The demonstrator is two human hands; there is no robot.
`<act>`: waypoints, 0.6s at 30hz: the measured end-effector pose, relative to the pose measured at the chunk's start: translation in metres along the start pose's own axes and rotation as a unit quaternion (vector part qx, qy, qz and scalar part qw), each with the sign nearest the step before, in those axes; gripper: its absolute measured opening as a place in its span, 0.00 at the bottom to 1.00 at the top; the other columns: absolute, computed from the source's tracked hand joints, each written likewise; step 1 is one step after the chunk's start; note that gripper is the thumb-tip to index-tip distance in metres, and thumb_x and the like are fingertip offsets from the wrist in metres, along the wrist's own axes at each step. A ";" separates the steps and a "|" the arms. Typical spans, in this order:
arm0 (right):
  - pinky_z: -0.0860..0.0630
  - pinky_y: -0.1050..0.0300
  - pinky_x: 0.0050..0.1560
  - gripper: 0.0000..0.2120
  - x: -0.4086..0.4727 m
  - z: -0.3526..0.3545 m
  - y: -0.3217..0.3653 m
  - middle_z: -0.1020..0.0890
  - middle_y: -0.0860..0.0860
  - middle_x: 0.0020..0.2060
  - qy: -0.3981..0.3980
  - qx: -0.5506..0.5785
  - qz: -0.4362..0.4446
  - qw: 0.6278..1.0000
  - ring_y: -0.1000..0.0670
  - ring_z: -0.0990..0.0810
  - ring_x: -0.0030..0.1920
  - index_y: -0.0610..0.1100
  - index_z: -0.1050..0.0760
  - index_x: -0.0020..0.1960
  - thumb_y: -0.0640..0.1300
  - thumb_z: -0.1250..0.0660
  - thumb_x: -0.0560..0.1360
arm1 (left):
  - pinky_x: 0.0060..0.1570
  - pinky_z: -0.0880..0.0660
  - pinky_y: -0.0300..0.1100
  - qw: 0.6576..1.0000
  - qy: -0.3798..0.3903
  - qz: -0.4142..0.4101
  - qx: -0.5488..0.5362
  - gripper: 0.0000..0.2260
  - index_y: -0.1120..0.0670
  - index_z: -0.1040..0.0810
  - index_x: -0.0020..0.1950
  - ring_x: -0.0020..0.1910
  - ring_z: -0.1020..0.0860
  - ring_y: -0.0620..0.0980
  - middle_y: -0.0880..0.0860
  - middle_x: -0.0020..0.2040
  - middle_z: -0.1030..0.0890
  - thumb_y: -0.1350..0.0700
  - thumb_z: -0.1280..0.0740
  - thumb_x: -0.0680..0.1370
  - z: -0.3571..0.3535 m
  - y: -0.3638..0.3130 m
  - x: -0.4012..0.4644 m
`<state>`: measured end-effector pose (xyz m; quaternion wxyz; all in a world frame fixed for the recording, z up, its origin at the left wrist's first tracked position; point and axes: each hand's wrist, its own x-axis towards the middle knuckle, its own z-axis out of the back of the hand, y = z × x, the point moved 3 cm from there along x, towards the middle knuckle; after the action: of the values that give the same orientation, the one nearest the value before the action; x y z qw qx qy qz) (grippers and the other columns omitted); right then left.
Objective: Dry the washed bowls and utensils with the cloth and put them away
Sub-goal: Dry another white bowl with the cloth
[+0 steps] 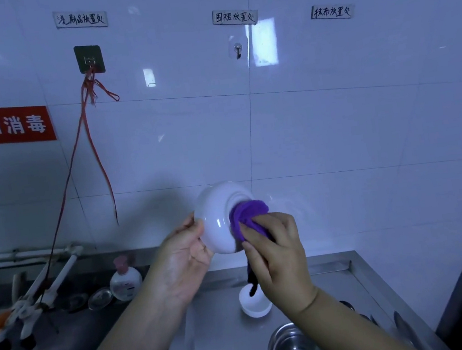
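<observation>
While left hand point(188, 252) grips white bowl point(220, 219) by its rim, right hand point(273, 245) pinching purple cloth point(248, 216) against bowl's underside, steel bowl point(294, 347) on tabletop point(214, 336) below.

White bowl point(220, 223) held on its side above the steel surface point(361, 278), its foot turned toward the tiled wall point(333, 121). Left hand point(182, 256) curls round the bowl's rim; right hand point(276, 249) presses a bunched purple cloth point(248, 216) against the foot, a dark tail of cloth hanging below the grip. Directly beneath the grip: a small white bowl point(255, 302) upside down on the surface, and nearer the viewer a steel bowl point(296, 347). Left of the grip: a clear pink-capped bottle point(124, 279) and pipework point(47, 280). Above: hooks, handwritten labels and a red sign point(12, 124).
</observation>
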<state>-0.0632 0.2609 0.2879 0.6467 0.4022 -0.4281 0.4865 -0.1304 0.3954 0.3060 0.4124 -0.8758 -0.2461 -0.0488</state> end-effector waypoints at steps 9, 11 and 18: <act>0.25 0.47 0.44 0.13 0.013 0.009 -0.021 0.20 0.44 0.50 0.012 -0.069 -0.010 0.997 0.44 0.31 0.49 0.41 0.18 0.53 0.43 0.38 0.76 | 0.43 0.20 0.40 0.998 -0.021 0.022 0.055 0.11 0.59 0.16 0.48 0.45 0.16 0.49 0.56 0.47 0.15 0.62 0.37 0.70 0.007 0.005 0.000; 0.27 0.51 0.47 0.13 0.014 0.008 -0.016 0.22 0.45 0.52 0.010 -0.055 -0.027 0.998 0.45 0.31 0.50 0.43 0.18 0.55 0.44 0.38 0.77 | 0.45 0.20 0.41 0.997 -0.013 0.024 0.069 0.11 0.58 0.15 0.46 0.45 0.16 0.49 0.56 0.47 0.15 0.62 0.37 0.71 0.004 0.006 -0.001; 0.28 0.51 0.49 0.11 0.008 0.013 -0.003 0.22 0.45 0.50 0.014 0.007 0.023 1.000 0.46 0.29 0.50 0.40 0.17 0.51 0.41 0.38 0.76 | 0.52 0.22 0.45 0.996 -0.038 -0.010 0.075 0.15 0.63 0.22 0.56 0.49 0.18 0.52 0.59 0.51 0.17 0.61 0.37 0.71 0.005 -0.001 0.001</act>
<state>-0.0610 0.2503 0.2987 0.6382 0.3898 -0.4248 0.5102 -0.1303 0.4000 0.3040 0.4664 -0.8413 -0.2732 -0.0006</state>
